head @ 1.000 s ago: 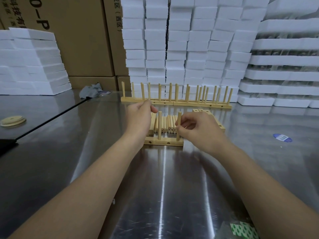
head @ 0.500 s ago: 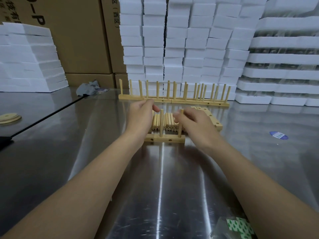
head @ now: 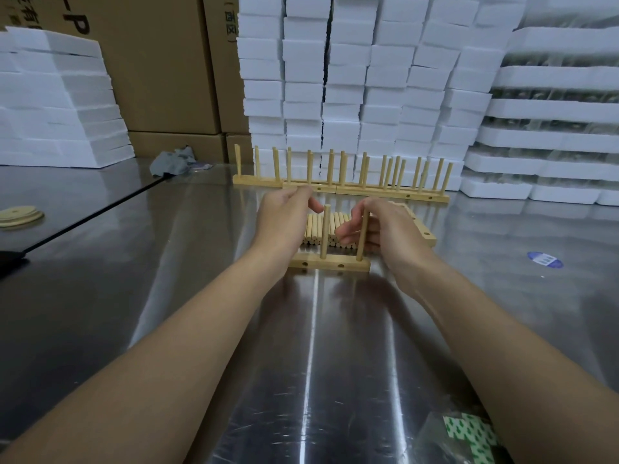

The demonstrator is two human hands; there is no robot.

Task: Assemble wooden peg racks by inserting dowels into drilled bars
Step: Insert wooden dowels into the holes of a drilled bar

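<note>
Far out at nine o'clock on the steel table, a small stack of wooden discs. At ten o'clock, a crumpled grey cloth. Left hand raised over the left end of the drilled bar, fingers curled, thumb near forefinger; cannot tell whether pinching anything. Bar flat at mid-table, just toward twelve from both wrists, bearing two upright dowels. Behind it, toward twelve, loose dowels lying side by side. Right hand spread, fingers fairly straight, stretched toward nine behind the right-hand upright, tips on the loose pile. Further toward twelve, a row of finished racks. At three o'clock, a blue sticker.
</note>
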